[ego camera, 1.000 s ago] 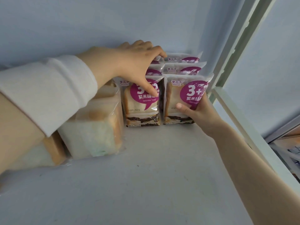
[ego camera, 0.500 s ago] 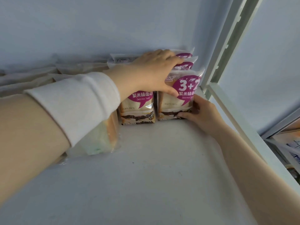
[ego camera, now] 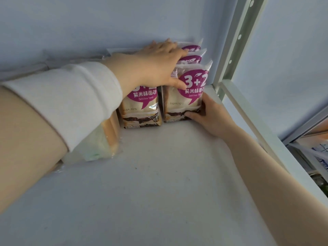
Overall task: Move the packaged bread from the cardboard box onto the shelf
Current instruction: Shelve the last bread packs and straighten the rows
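The right hand point(ego camera: 213, 119) is gripping the lower corner of the front bread pack point(ego camera: 182, 103), thumb across its face, other fingers hidden behind it. The pack is standing on the shelf point(ego camera: 159, 183), a twin pack point(ego camera: 142, 107) just left of that thumb. The left hand point(ego camera: 156, 68) is lying flat over the tops, thumb pressing the label; beyond its fingertips more packs point(ego camera: 192, 58) are standing in a row. The bread is probably light and squashy in slick film, so holding the low edges seems wiser than squeezing.

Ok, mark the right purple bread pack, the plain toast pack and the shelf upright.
right purple bread pack point(ego camera: 175, 107): head view, pale front
plain toast pack point(ego camera: 111, 135): head view, crust edge
shelf upright point(ego camera: 236, 47): head view, perforated face
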Motion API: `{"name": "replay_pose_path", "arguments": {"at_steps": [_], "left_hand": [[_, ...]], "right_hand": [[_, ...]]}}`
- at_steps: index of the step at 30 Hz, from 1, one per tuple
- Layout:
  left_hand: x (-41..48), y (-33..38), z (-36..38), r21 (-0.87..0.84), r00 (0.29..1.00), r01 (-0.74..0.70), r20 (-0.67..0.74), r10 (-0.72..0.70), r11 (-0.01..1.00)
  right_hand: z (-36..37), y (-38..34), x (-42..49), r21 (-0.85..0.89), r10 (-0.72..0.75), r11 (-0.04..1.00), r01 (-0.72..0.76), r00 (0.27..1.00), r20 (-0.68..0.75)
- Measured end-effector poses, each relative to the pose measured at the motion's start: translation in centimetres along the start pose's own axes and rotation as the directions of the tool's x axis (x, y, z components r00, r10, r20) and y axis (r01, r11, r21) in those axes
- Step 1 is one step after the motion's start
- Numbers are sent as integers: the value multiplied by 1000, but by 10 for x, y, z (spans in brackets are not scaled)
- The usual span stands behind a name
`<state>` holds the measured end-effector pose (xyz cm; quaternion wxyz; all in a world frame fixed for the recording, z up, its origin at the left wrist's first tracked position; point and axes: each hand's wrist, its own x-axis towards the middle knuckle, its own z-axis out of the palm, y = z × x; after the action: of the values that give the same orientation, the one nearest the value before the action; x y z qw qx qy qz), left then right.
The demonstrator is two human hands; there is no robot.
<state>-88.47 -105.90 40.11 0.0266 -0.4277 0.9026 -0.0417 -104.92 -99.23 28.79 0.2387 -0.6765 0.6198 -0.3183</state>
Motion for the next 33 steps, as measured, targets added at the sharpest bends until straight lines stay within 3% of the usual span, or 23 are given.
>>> {"name": "replay_pose_path", "arguments": {"at_steps": [4, 7, 12, 16, 20, 23, 29, 33], "left_hand": [[-8, 12, -9, 86, 997, 81, -9, -81, 993], [-27, 35, -13, 163, 980, 174, -121, -155, 971], [-92, 74, -7, 230, 980, 57, -200, -10, 971], [-151, 98, -7, 258, 995, -24, -83, 47, 966], [-209, 130, -15, 170, 987, -127, 118, 108, 977], [-243, 168, -24, 105, 953, -228, 226, 200, 968], [-303, 284, -17, -2, 862, -428, 299, 409, 904], [-339, 392, 2, -30, 774, -568, 319, 546, 823]], "right_hand": [[-6, -17, -5, -110, 73, 992, -67, 996, 49], [-18, -38, -26, -211, 205, 955, -207, 978, -34], [-25, -74, -102, -453, 218, 848, -274, 961, -172], [-21, -107, -181, -548, 317, 736, -398, 917, -241], [-19, -137, -263, -569, 435, 652, -501, 862, -261], [-25, -151, -322, -542, 526, 633, -553, 821, -223], [-54, -143, -450, -483, 634, 587, -650, 740, -225], [-75, -105, -573, -418, 732, 475, -774, 611, -300]]}}
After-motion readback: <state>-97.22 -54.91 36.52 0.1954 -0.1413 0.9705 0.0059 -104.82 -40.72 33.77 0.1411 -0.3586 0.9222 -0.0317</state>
